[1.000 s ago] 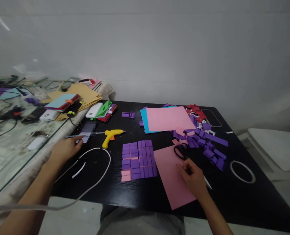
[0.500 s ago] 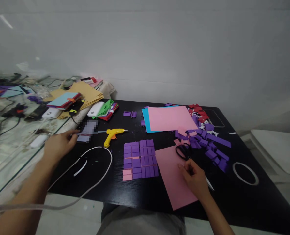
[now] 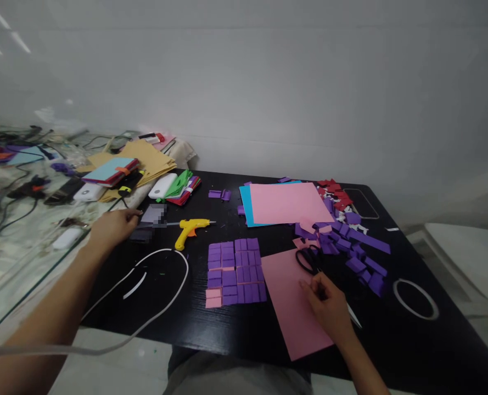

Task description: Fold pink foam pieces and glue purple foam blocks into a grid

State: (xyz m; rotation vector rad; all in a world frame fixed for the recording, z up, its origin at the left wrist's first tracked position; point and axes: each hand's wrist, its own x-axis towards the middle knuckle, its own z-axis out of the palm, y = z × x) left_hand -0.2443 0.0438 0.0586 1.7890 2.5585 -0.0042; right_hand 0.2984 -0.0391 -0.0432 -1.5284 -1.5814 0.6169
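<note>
My left hand (image 3: 114, 229), fingers bent together and index tip pointing forward, is at the near left edge of a flat, blurred-out, phone-like object (image 3: 153, 214). Whether it grips anything cannot be made out. A yellow glue gun (image 3: 189, 230) lies just right of that object. My right hand (image 3: 329, 308) rests over a pink sheet (image 3: 287, 304), thumb and fingers curled together; anything inside them is hidden. Black-handled scissors (image 3: 305, 260) lie under this hand, their blade showing beyond the wrist. Left of the sheet, folded purple and pink pieces form a square panel (image 3: 235, 271).
Pink and blue sheets (image 3: 291, 203) lie at the back. Purple folded pieces (image 3: 357, 255) and red scraps (image 3: 335, 193) are heaped at right, near a white ring (image 3: 415, 299). A white cable (image 3: 181, 285) loops at left. Cluttered glass surface (image 3: 33, 219) adjoins the table.
My left hand has moved slightly right and up along the phone-like object, whose near part now looks dark. My right hand stays almost in place over the pink sheet.
</note>
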